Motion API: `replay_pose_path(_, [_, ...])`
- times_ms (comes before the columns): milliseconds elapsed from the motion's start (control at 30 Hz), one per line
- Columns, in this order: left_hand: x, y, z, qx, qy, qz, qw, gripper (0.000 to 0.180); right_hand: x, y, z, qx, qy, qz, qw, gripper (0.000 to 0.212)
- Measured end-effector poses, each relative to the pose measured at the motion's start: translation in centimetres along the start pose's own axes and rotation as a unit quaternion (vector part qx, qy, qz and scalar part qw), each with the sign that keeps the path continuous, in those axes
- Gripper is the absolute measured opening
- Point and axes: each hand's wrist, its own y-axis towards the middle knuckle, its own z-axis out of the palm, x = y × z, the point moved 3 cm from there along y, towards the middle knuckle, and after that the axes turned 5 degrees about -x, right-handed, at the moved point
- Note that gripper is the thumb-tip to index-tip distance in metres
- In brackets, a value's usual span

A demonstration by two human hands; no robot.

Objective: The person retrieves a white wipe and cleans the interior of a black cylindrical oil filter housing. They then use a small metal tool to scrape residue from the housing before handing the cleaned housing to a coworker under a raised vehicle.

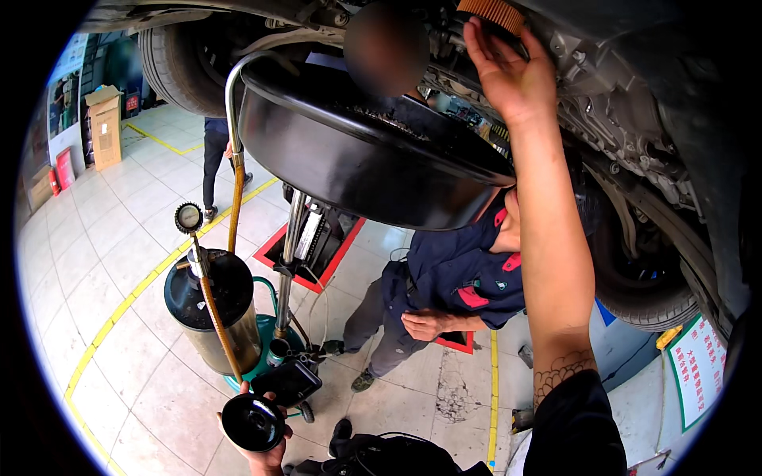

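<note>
My right hand (516,75) is raised under the car, palm toward me, with its fingertips and thumb around an orange pleated oil filter element (494,14). The element's upper part runs out of view. Low in front of me, my left hand (266,456) holds a round black filter housing cap (253,422), its hollow side facing up. Just beyond that cap sits a dark rectangular tray (287,384) on the oil drainer. The drainer's wide black drip pan (341,159) stands on a metal post (291,230) beneath the car, left of my raised forearm.
The drainer's tank (208,317) carries a round gauge (189,216) and brown hoses. A co-worker in dark overalls (460,274) stands beyond the pan, partly hidden by it. Another person's legs (216,163) show farther back. Car wheels (178,71) and underbody parts (627,119) hang overhead.
</note>
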Motion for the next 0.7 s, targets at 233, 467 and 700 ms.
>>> replay_pose_path(233, [-0.4, -0.1, 0.6, -0.001, 0.000, -0.001, 1.000, 0.090, -0.3, 2.0, 0.1, 0.029, -0.020, -0.021, 0.999, 0.038])
replay_pose_path(467, [-0.8, -0.9, 1.3, -0.008, -0.001, -0.013, 1.000, 0.091, -0.7, 0.7, 0.2, 0.011, -0.069, -0.115, 0.991, 0.041])
replay_pose_path(700, [-1.3, -1.3, 0.5, -0.001, -0.008, -0.008, 1.000, 0.091, -3.4, 0.1, 0.9, -0.030, -0.021, -0.113, 0.993, 0.038])
